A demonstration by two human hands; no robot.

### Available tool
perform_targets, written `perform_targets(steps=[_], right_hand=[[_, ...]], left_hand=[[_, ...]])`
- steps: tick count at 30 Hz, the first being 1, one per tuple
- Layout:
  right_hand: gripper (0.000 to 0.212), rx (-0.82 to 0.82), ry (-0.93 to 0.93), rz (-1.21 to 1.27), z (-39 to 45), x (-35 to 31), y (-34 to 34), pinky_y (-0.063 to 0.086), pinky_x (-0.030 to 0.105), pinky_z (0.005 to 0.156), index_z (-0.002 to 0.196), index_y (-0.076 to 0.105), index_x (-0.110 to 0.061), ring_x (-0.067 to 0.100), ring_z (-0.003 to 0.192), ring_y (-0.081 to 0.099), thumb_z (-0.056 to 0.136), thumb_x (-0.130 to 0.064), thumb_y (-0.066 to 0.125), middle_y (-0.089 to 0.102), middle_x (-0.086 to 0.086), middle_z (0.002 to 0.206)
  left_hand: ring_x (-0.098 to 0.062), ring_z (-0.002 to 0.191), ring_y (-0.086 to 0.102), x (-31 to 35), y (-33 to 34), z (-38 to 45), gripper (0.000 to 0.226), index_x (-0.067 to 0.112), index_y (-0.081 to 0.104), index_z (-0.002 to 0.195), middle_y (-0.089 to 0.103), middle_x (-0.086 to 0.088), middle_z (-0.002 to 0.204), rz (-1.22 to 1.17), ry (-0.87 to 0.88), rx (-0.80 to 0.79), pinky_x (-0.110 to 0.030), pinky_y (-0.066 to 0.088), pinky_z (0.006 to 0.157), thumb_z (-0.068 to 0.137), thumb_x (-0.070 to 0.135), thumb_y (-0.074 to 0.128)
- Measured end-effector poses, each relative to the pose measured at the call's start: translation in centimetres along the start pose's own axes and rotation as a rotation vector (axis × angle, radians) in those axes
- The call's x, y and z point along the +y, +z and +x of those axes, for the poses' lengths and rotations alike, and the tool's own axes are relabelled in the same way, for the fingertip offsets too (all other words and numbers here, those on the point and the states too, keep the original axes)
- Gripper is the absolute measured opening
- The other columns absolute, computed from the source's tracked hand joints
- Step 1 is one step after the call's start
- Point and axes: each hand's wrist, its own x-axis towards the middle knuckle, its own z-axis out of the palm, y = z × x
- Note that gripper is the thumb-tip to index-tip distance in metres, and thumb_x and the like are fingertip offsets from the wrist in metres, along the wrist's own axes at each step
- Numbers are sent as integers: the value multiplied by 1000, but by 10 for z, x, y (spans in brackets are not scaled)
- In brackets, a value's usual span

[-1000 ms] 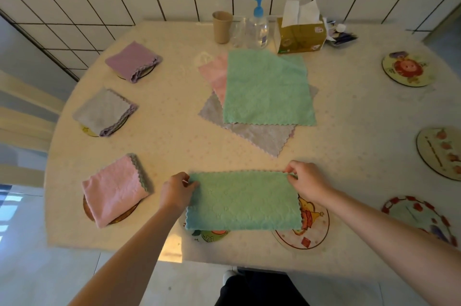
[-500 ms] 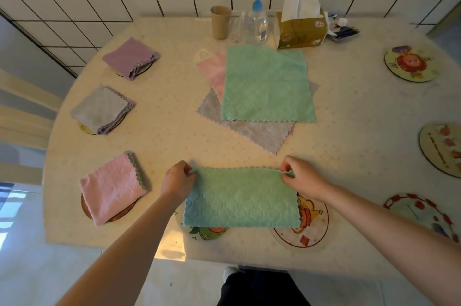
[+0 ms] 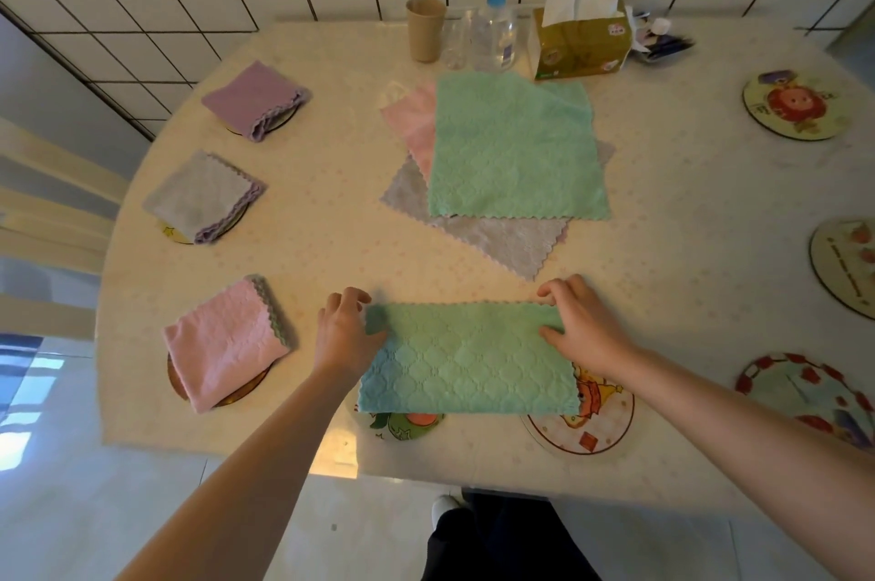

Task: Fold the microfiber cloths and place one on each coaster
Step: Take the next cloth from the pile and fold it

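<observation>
A green cloth (image 3: pixel 466 358), folded in half into a long strip, lies at the table's near edge across two picture coasters (image 3: pixel 402 426) (image 3: pixel 592 431). My left hand (image 3: pixel 345 329) pinches its far left corner and my right hand (image 3: pixel 584 325) pinches its far right corner, thumbs on top. On the left, folded purple (image 3: pixel 255 100), grey (image 3: pixel 203 197) and pink (image 3: pixel 225 341) cloths each sit on a coaster. A pile of unfolded cloths lies mid-table: green (image 3: pixel 511 149) over pink (image 3: pixel 412 121) and grey (image 3: pixel 511 244). Three bare coasters (image 3: pixel 800 104) (image 3: pixel 847 268) (image 3: pixel 814 396) line the right side.
Along the tiled wall at the back stand a brown cup (image 3: pixel 425 29), a pump bottle (image 3: pixel 495 31) and a tissue box (image 3: pixel 580 43), with small items to their right. A chair (image 3: pixel 47 201) stands beside the table's left edge. The table's near edge runs just below the green cloth.
Both hands have stayed at the far corners of the folded green cloth, and the cloth has barely moved. The view has shifted slightly.
</observation>
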Motion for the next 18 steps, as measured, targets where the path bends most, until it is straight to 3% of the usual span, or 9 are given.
perform_targets(steps=[4,10,13,15,17,18], right_hand=[[48,52,83,97,-11,1,3,49,35,84,127,41,-11,21,95,57,86,-21,64,47,6,124],[45,146,402,352,-34,-3,5,41,27,69,120,45,-7,17,79,56,85,-26,67,64,3,94],[34,109,450,322,-54,-11,7,41,28,65,108,54,-5,20,77,56,87,-29,65,63,4,90],[26,38,455,307,-65,-15,12,44,34,60,88,63,-4,32,70,60,87,-30,64,64,12,74],[30,-32,436,285,-72,-16,19,39,29,54,68,62,-7,33,60,58,86,-31,66,60,13,63],[28,-39,439,292,-75,-17,22,38,26,52,70,63,-6,28,56,57,85,-28,66,60,11,65]], left_hand=[[-25,96,55,-8,3,-24,60,15,43,123,50,-4,110,-152,-89,13,-37,49,80,74,15,77],[-24,78,59,-31,4,-57,47,16,47,104,60,-4,88,-214,-228,-28,-33,48,61,72,25,80],[-17,71,59,-35,2,-69,44,14,51,100,62,-5,87,-238,-245,-88,-26,41,52,71,27,82],[-16,71,58,-36,2,-74,42,14,54,99,62,-6,88,-264,-239,-104,-25,40,52,71,25,82],[-18,71,58,-35,1,-77,39,13,56,97,62,-6,86,-290,-227,-103,-26,41,53,71,22,82],[-17,70,58,-36,0,-79,37,13,56,97,62,-6,85,-297,-218,-101,-26,41,53,71,20,82]])
